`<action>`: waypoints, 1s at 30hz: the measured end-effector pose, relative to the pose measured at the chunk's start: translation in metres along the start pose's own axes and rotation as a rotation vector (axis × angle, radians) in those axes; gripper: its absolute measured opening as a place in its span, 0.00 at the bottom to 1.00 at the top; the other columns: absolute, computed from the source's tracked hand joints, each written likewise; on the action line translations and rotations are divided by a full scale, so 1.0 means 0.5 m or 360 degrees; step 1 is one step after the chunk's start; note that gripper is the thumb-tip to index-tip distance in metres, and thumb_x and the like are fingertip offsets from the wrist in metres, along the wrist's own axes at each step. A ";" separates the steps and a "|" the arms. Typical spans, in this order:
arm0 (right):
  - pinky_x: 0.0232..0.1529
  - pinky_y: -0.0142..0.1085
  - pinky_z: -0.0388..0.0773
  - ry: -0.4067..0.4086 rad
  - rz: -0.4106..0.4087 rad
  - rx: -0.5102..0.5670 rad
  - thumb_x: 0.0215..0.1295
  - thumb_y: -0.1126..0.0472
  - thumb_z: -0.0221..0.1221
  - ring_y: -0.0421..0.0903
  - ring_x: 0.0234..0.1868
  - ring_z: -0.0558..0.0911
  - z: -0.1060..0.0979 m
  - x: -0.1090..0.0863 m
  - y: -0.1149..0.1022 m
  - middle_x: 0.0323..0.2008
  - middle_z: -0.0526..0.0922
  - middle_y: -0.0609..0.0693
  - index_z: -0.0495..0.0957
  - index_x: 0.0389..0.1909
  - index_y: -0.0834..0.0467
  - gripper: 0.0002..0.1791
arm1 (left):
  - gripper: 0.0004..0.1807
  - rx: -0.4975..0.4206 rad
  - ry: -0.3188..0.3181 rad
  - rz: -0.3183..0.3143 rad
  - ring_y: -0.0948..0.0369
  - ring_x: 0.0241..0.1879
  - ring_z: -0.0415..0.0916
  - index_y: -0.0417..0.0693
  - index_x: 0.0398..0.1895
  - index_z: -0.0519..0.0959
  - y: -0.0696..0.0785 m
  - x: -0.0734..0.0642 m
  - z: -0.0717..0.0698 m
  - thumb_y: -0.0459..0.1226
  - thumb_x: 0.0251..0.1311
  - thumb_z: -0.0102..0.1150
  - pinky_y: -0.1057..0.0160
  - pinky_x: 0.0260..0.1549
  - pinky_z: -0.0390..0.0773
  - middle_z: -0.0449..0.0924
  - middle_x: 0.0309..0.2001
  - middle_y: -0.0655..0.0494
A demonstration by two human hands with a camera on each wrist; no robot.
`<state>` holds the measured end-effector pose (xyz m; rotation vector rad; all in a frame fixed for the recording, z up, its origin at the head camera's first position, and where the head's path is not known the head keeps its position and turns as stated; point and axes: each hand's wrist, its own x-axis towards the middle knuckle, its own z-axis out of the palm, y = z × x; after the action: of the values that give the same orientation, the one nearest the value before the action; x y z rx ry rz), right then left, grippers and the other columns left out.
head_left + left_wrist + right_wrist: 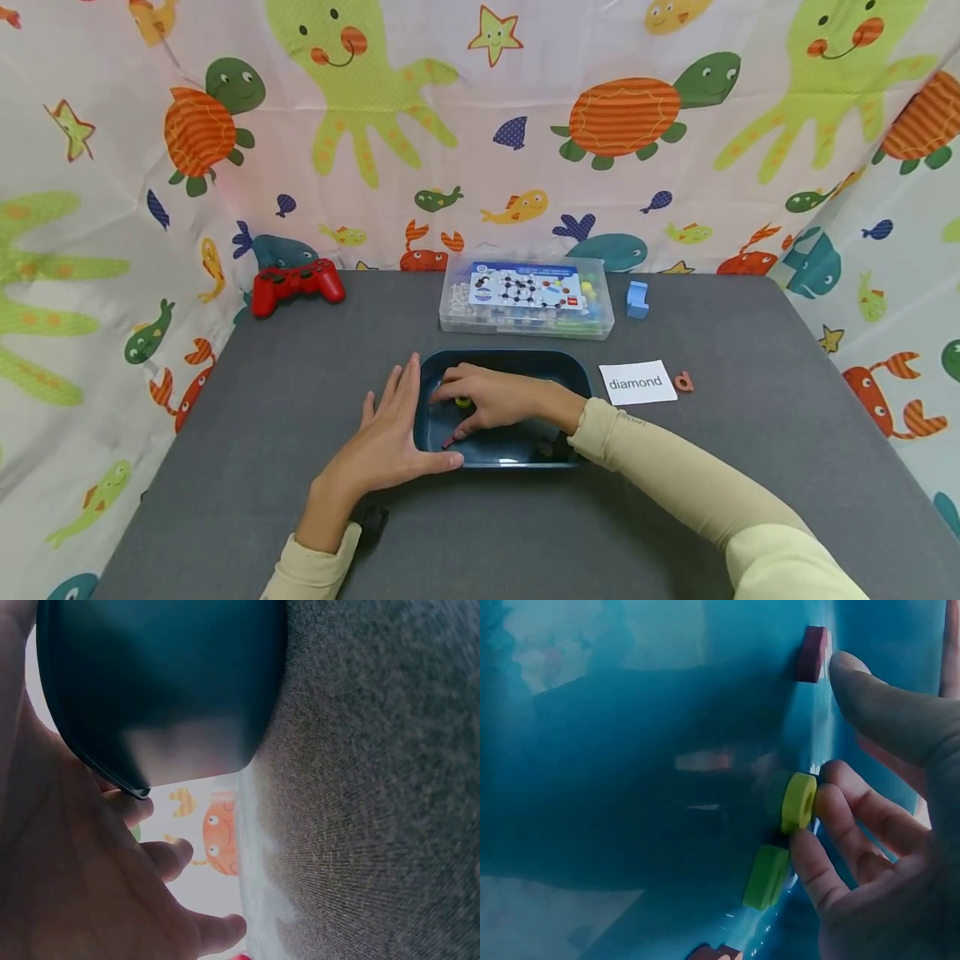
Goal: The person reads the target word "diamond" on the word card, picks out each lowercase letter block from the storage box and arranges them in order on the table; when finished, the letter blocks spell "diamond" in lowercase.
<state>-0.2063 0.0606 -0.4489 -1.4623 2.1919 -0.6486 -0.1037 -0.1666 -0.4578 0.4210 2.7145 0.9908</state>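
Note:
A dark blue tray [517, 361] stands on the grey table. My left hand [382, 450] rests against its left end, fingers straight and thumb along the near rim. Inside the tray is my right hand [498, 396], palm down with thumb and fingers spread apart. In the right wrist view its fingertips touch a small yellow piece [800, 801], while the thumb is beside a dark red piece [811, 654]. A green piece [766, 877] lies near the fingers, and reddish pieces [716, 953] show partly at the bottom edge. The left wrist view shows the tray's outer wall [165, 675].
Right of the tray lie a white card [639, 383] reading "diamond" and a small reddish letter [683, 382]. Behind stand a clear plastic case [525, 325] and a light blue block [637, 300]. A red game controller [297, 285] sits at the back left.

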 end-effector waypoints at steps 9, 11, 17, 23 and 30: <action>0.65 0.43 0.71 0.0019 -0.0067 -0.0069 0.68 0.46 0.74 0.44 0.60 0.70 0.028 0.014 0.051 0.62 0.74 0.46 0.79 0.72 0.47 0.33 | 0.77 -0.0029 -0.0022 0.0011 0.51 0.85 0.21 0.59 0.87 0.24 0.005 -0.001 -0.006 0.67 0.55 0.74 0.24 0.72 0.26 0.25 0.87 0.58; 0.63 0.43 0.70 0.0041 -0.0096 -0.0094 0.68 0.48 0.75 0.44 0.58 0.70 0.035 0.016 0.059 0.62 0.76 0.45 0.81 0.69 0.47 0.30 | 0.77 -0.0030 -0.0022 0.0016 0.51 0.85 0.21 0.59 0.87 0.24 0.005 0.000 -0.007 0.67 0.55 0.75 0.24 0.72 0.25 0.25 0.87 0.58; 0.51 0.42 0.67 -0.0022 -0.0142 -0.0157 0.70 0.59 0.72 0.45 0.48 0.69 0.008 0.007 0.003 0.49 0.82 0.44 0.89 0.48 0.50 0.08 | 0.78 -0.0012 -0.0024 -0.0002 0.49 0.85 0.22 0.56 0.88 0.26 0.006 0.002 -0.007 0.68 0.54 0.75 0.24 0.72 0.26 0.25 0.87 0.57; 0.47 0.39 0.65 -0.0036 -0.0179 -0.0177 0.71 0.63 0.69 0.44 0.45 0.69 0.007 0.009 -0.008 0.43 0.82 0.43 0.88 0.42 0.51 0.03 | 0.78 0.0000 -0.0019 -0.0003 0.49 0.85 0.22 0.57 0.88 0.26 0.004 0.001 -0.006 0.69 0.53 0.75 0.23 0.72 0.27 0.26 0.87 0.57; 0.51 0.37 0.71 -0.0048 -0.0153 -0.0096 0.72 0.64 0.69 0.42 0.45 0.73 0.013 0.015 0.000 0.40 0.85 0.43 0.87 0.41 0.54 0.02 | 0.78 -0.0005 -0.0028 -0.0010 0.48 0.85 0.23 0.58 0.88 0.25 0.003 -0.001 -0.005 0.69 0.53 0.74 0.23 0.72 0.27 0.26 0.88 0.56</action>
<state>-0.2054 0.0526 -0.4548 -1.6056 2.1464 -0.5931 -0.1038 -0.1671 -0.4552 0.4185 2.6970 0.9847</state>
